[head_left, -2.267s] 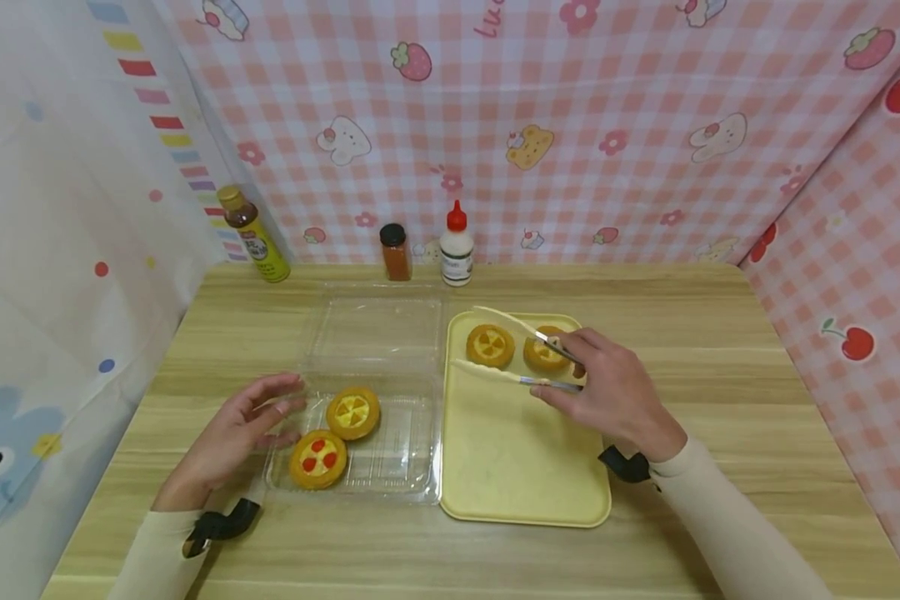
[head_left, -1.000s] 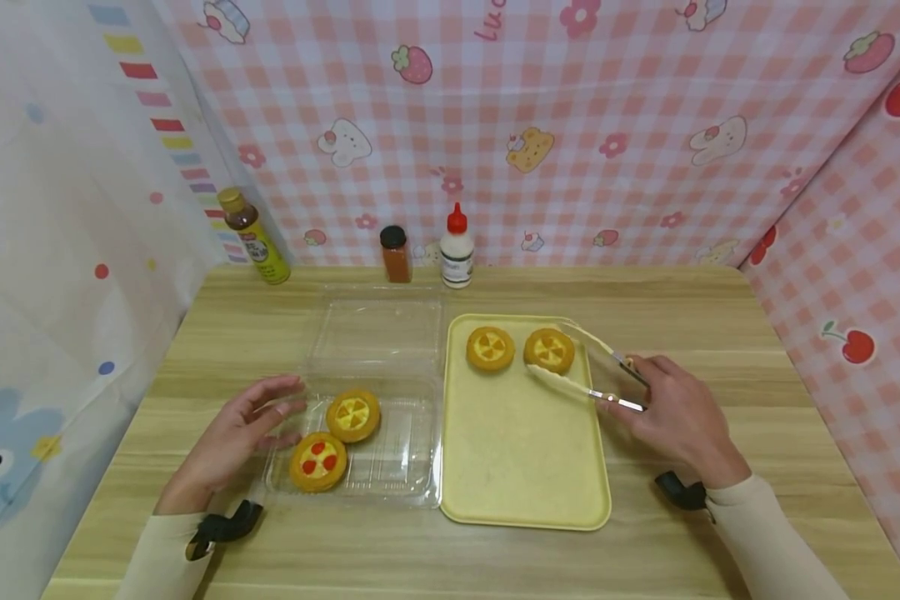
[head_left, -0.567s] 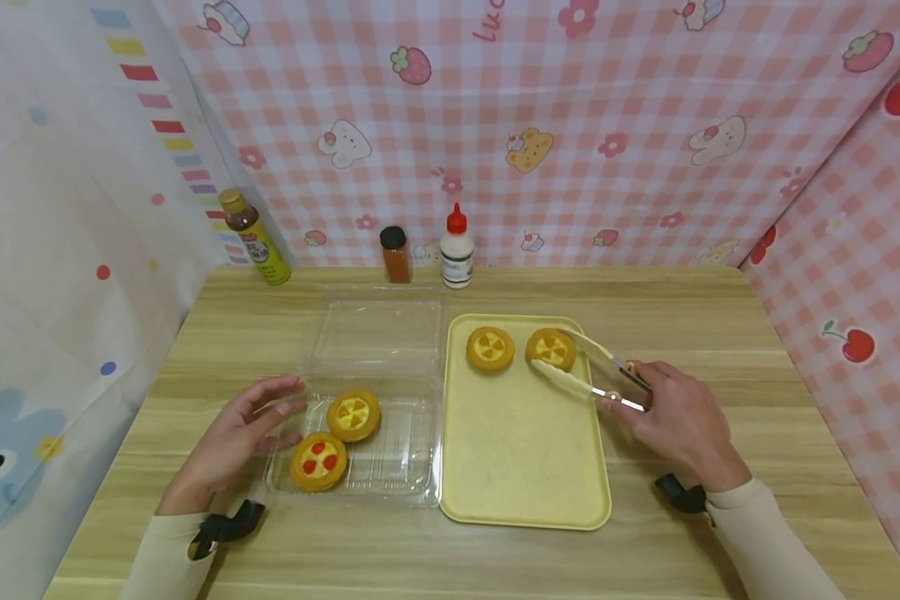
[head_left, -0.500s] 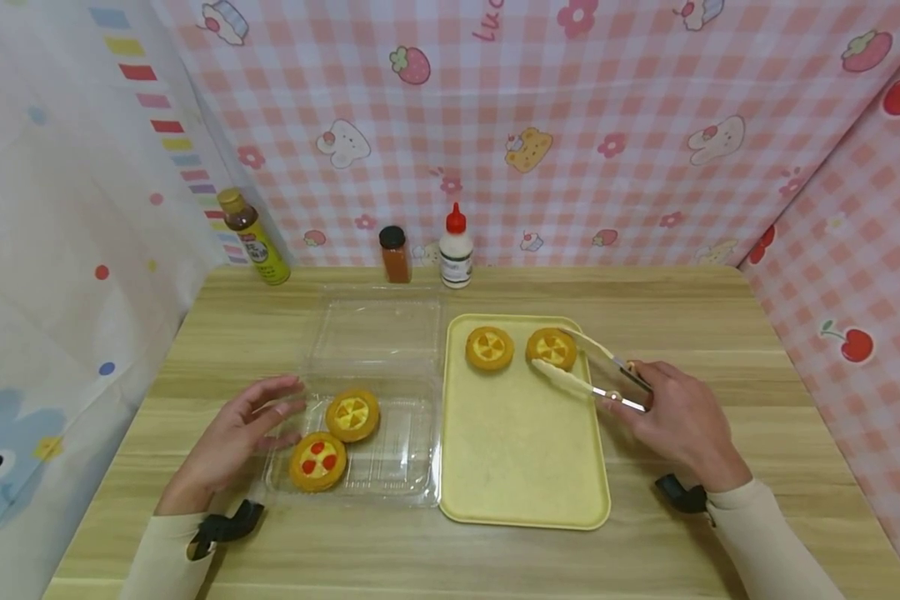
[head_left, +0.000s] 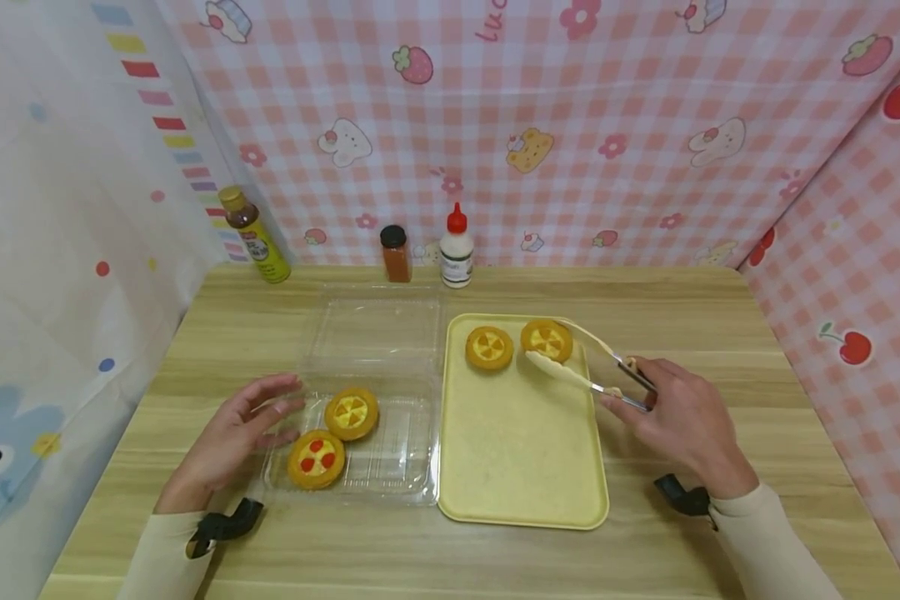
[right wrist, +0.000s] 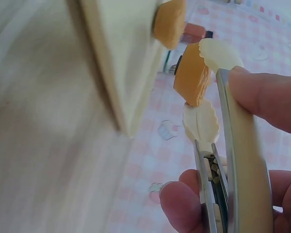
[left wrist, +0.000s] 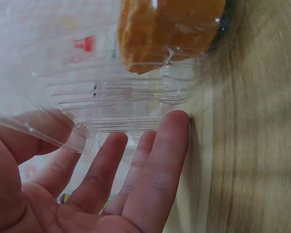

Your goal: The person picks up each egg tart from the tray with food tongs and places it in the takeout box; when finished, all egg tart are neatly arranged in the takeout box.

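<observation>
tongs (head_left: 561,372), gripped by our right fingers (right wrist: 182,205), pinch one tart (head_left: 546,337), maybe for clean hands; our loose left fingers (left wrist: 157,174) by the clear box (head_left: 390,450) may steady it.

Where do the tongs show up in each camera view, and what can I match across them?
Head: the tongs are right of centre, in the right hand.
Left wrist: not in it.
Right wrist: right of centre, running from the bottom edge to the upper part.
Shared landmark: the wooden table, in all three.
</observation>
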The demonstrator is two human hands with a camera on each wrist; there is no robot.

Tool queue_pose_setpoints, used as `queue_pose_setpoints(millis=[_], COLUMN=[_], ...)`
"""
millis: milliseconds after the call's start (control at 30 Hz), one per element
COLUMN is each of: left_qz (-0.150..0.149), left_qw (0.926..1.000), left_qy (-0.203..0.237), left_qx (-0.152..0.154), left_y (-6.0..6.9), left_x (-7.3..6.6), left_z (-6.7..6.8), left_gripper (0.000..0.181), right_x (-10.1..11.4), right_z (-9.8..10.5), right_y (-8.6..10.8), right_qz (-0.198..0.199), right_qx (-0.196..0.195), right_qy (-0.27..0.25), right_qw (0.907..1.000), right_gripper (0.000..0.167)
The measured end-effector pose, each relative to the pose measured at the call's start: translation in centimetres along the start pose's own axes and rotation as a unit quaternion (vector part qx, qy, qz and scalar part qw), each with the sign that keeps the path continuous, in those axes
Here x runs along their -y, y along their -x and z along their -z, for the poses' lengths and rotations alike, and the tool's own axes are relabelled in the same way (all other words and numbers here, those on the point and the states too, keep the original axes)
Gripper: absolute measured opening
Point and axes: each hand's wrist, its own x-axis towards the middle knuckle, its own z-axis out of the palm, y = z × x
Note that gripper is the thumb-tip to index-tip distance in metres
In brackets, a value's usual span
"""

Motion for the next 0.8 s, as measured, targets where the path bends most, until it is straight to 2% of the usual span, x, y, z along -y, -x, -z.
queue_pose_setpoints(millis=[333,800], left_qz=[0.006,0.011], left_qw=[1.0,0.9999], left_qy=[0.005,-0.007], left_qx=[-0.004,-0.001], left_y=[0.1,0.1], left_x=[0.0,-0.1], left_z=[-0.2,-0.1], left_gripper=[0.051,0.054], right_x=[2.9,7.6], right_z=[0.7,-0.3], right_y=[-1.1,-2.7], right_qz=[0.054,0.101], right_qx=[-0.017,0.014], right_qy=[-0.002,-0.043], right_qw=[0.9984,0.9939], right_gripper=[0.059,0.061])
